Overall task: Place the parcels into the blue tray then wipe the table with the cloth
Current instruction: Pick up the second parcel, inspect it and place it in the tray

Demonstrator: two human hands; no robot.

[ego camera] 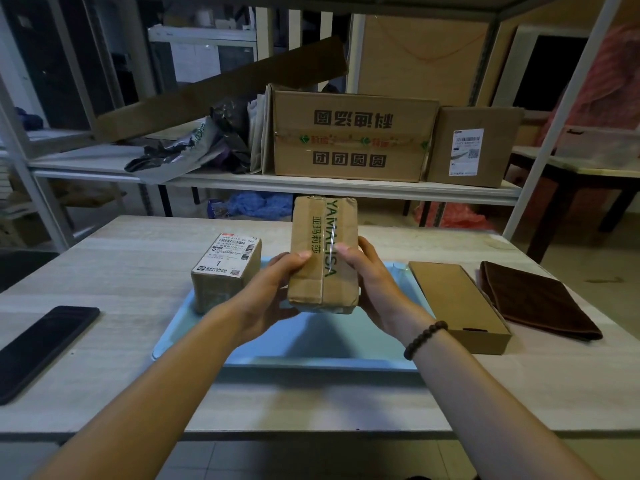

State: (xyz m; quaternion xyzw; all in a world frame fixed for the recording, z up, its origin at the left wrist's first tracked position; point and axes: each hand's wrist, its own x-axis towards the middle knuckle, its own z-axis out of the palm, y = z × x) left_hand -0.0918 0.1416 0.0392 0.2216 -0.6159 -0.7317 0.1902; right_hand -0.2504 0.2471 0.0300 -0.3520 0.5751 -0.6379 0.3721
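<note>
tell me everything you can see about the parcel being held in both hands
The held parcel is a brown cardboard box sealed with clear tape, printed with green YAMALISA lettering and Chinese characters. Its corners look slightly crumpled. The left hand and right hand grip its sides, holding it lengthwise above the blue tray.

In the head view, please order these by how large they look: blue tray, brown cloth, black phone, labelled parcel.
1. blue tray
2. brown cloth and black phone: alike, and the phone lies nearer, so unranked
3. labelled parcel
</note>
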